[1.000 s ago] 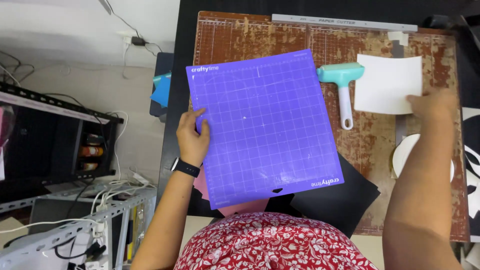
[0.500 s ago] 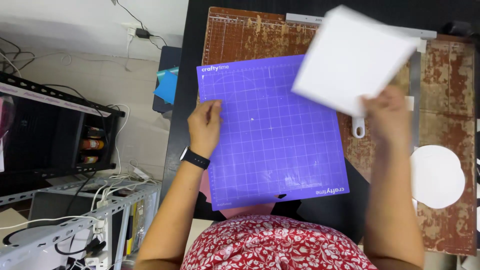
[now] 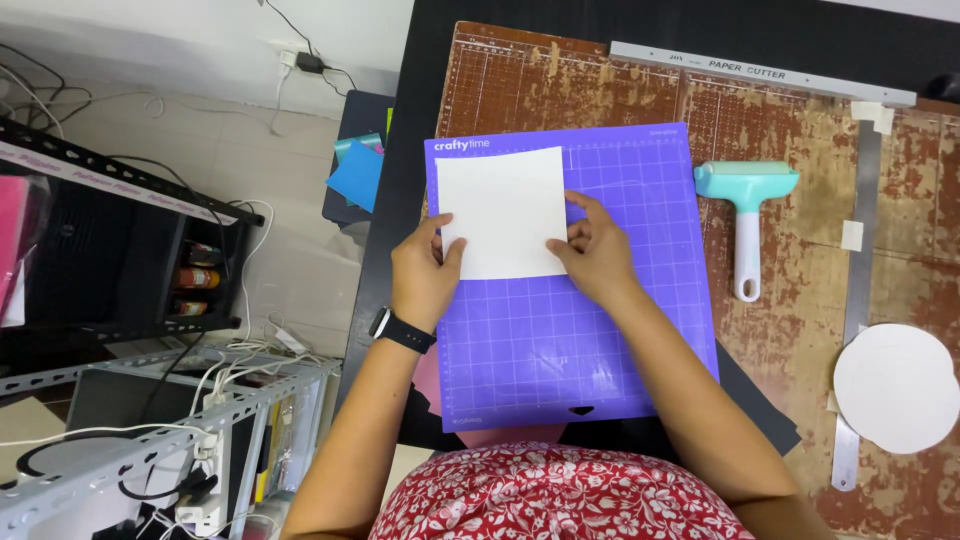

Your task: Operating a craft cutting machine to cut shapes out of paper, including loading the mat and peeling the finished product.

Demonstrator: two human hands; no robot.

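- The left hand lies flat, its fingers spread narrow and pressing the lower left corner of a white sheet; they pinch nothing.
- The right hand touches the sheet's right edge, fingers loosely curled with the tips on the paper, pressing rather than gripping.
- The sheet is roughly square and lies flat on the upper left part of a purple gridded mat, inside the mat's edges.
- A black watch sits on the left wrist.
- The mat rests on a worn brown cutting board, with black and pink sheets showing under its lower edge.
- Right of the mat, apart from it, lies a teal roller with a white handle.
- Farther right, a metal ruler runs down the board, and a white paper disc lies over its lower part.
- All this sits on a black surface; blue paper shows at its left edge.
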